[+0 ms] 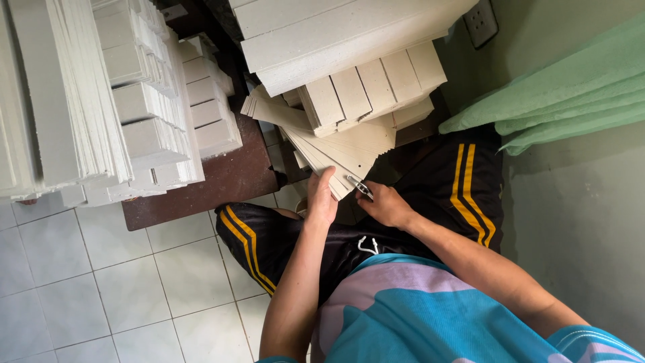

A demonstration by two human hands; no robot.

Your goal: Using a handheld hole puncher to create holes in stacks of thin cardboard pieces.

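I sit with a fanned stack of pale card sheets (pixel 342 144) lying over my lap. My left hand (pixel 321 198) grips the near corner of this stack, thumb up against its edge. My right hand (pixel 384 204) holds a small dark metal tool (pixel 359 186), perhaps a blade or clip, with its tip at the near edge of the sheets. Both hands are close together, just in front of my black shorts with yellow stripes (pixel 463 181).
A brown wooden table (pixel 222 178) at left carries tall piles of white cards (pixel 154 101). More stacked card bundles (pixel 363 81) lie above the sheets. Green cloth (pixel 571 87) hangs at right by a grey wall with a socket (pixel 481 23). White tiled floor (pixel 101 289) lies below left.
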